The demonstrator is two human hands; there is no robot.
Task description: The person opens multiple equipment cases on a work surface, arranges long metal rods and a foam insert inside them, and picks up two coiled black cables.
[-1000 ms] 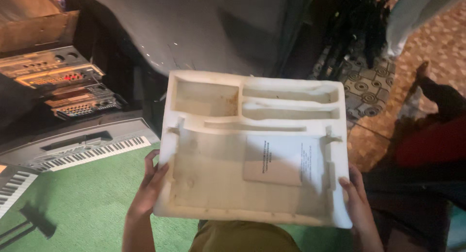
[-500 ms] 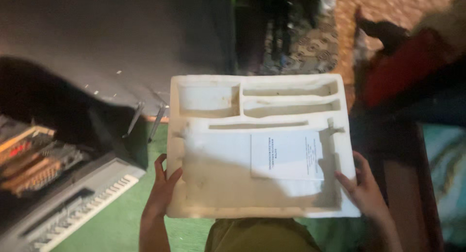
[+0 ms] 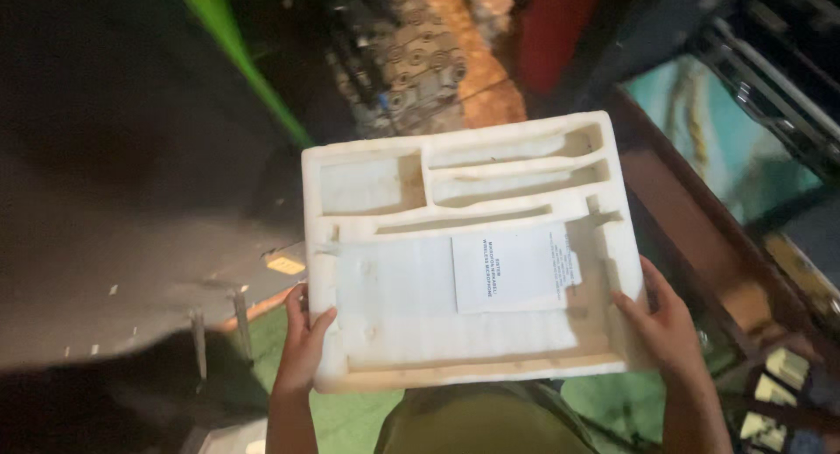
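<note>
Both hands — left hand, right hand — gripping white foam tray, paper sheet inside

Foam tray: white moulded polystyrene, matt, grainy (edges yellowed, smudged). Leaflet: smooth white paper. Floor covering: green, felt-like cloth.

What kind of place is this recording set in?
Probably a cluttered indoor storage or home room, though the frame is dim. Green floor covering lies underfoot, a patterned rug beyond it, and dark wooden furniture at the right. Both hands, left hand and right hand, hold a white foam packing tray.
</note>
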